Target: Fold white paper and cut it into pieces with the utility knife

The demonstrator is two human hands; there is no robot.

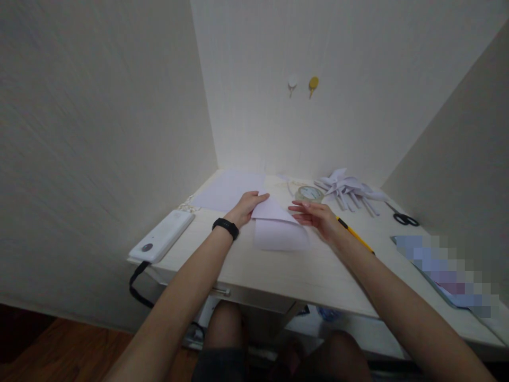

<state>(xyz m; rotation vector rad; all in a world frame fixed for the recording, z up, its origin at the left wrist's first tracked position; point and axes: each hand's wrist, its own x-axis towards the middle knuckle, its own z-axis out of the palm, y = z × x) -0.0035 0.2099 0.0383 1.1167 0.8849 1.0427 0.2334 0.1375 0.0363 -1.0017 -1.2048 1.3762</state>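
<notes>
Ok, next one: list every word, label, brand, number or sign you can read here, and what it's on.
No readable text anywhere.
Tape roll: faint marks, too small and blurred to read.
Flat item at the right: pixelated, so any text is hidden.
White device: no lettering can be made out.

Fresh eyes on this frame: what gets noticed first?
Likely the left hand, gripping white paper near the centre, with the right hand open by the paper's right side. Then the yellow-and-black tool next to that hand and the yellow hook on the back wall, bright against pale surroundings.
</notes>
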